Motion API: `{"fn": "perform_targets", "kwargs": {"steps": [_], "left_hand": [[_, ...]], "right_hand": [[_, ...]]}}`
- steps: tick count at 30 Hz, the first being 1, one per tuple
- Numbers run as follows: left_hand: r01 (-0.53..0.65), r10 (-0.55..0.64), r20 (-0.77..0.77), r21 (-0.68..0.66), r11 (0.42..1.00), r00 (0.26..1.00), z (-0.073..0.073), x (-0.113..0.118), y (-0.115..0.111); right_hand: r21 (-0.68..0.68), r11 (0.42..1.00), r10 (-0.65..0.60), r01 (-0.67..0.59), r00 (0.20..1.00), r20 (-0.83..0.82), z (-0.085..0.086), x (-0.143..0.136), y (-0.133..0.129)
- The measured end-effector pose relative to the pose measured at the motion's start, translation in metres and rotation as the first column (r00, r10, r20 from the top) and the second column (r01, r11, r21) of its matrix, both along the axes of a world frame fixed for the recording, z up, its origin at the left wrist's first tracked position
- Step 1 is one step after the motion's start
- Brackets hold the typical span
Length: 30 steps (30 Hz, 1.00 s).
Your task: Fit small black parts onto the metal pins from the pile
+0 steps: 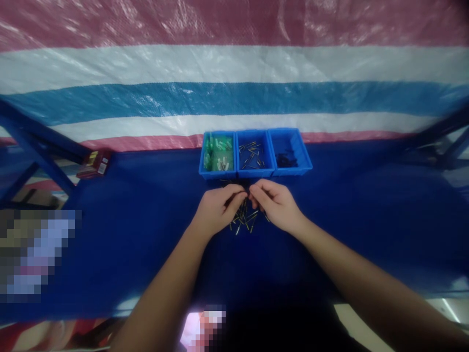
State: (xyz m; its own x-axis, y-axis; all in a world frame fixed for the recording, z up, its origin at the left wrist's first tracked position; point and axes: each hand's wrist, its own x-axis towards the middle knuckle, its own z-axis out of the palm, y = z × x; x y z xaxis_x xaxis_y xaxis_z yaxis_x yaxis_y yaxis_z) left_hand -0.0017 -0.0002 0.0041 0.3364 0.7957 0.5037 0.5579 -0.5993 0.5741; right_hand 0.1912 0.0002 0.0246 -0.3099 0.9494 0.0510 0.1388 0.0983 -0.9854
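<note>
Pins (242,216) lie heaped on the bench (146,225) by the left hand (219,208) and right hand (276,203), each grip narrowed to a fingertip pinch (what it holds, I cannot tell). More sit in the middle bin (255,173); the heap seems unfinished, the amount done unclear.

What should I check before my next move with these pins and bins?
1. Hands at the pins: ok; left hand and right hand are close together by the loose pins.
2. Secure grip: cannot tell; fingers hide it.
3. Pins lined up: not ok; they lie jumbled on the table.
4. Bins side by side: ok; left bin, middle bin, right bin.
5. Box away from hands: ok; it's far left.
</note>
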Motion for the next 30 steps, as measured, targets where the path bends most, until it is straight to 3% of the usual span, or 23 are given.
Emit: {"fn": "perform_targets", "kwargs": {"steps": [7,14,21,30], "left_hand": [[0.052,-0.052,-0.010,0.037,0.998,0.999,0.0011,-0.0015,0.0016],[-0.007,0.010,0.045,-0.069,0.998,0.999,-0.0002,0.0003,-0.0023],[-0.058,0.057,-0.026,-0.058,0.997,0.998,-0.0018,0.0012,-0.0007],[-0.037,0.034,-0.071,-0.034,0.999,0.997,0.0026,-0.0010,-0.0004]], "right_hand": [[-0.042,0.998,0.035,-0.036,0.999,-0.031,-0.0007,-0.0006,0.0010],[-0.034,0.999,-0.015,0.014,1.000,-0.014,0.0008,-0.0007,0.0010],[0.103,0.994,-0.062,0.045,0.984,0.167,0.0036,-0.0010,-0.0030],[0.167,0.985,-0.073,0.036,0.973,0.218,0.0040,-0.0022,-0.0033]]}}
